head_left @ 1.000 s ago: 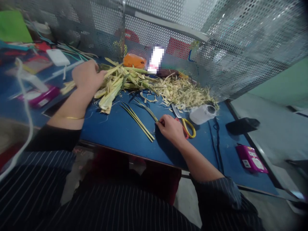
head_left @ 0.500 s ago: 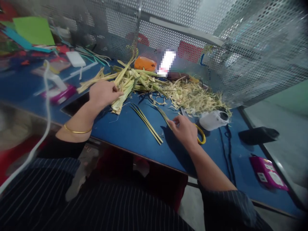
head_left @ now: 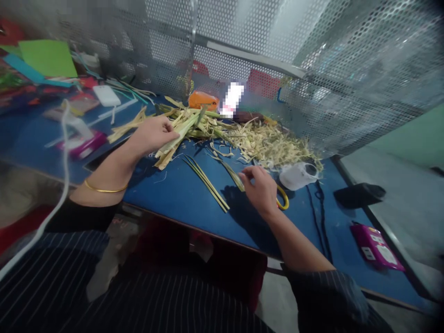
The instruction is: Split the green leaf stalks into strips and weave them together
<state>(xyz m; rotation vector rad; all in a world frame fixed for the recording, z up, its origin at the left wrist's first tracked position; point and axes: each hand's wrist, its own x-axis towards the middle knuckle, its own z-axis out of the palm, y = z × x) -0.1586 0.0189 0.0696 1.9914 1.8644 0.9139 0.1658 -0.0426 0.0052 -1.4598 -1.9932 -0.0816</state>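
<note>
On the blue table, my left hand (head_left: 154, 135) is closed with thumb and fingers around a pale green-yellow leaf stalk (head_left: 169, 150), which lies over a heap of similar stalks (head_left: 204, 122). My right hand (head_left: 260, 189) has its fingers loosely curled and apart, just beside the end of a narrow leaf strip (head_left: 231, 175) lying on the table. Between my hands lie several thin cut strips (head_left: 208, 185), side by side. Scissors with yellow handles (head_left: 284, 199) rest behind my right hand, partly hidden by it.
Shredded leaf scraps (head_left: 277, 143) are piled at the back right, near a white roll (head_left: 298, 175). A black cylinder (head_left: 360, 195) and a purple packet (head_left: 376, 246) lie to the right. An orange object (head_left: 203, 100) stands before the perforated metal screen (head_left: 249, 55). A white cable (head_left: 65, 162) hangs left.
The view has shifted slightly. My right fingers have loosened from the narrow strip, whose end now shows below my thumb. My left hand has lifted the stalk's near end slightly differently.
</note>
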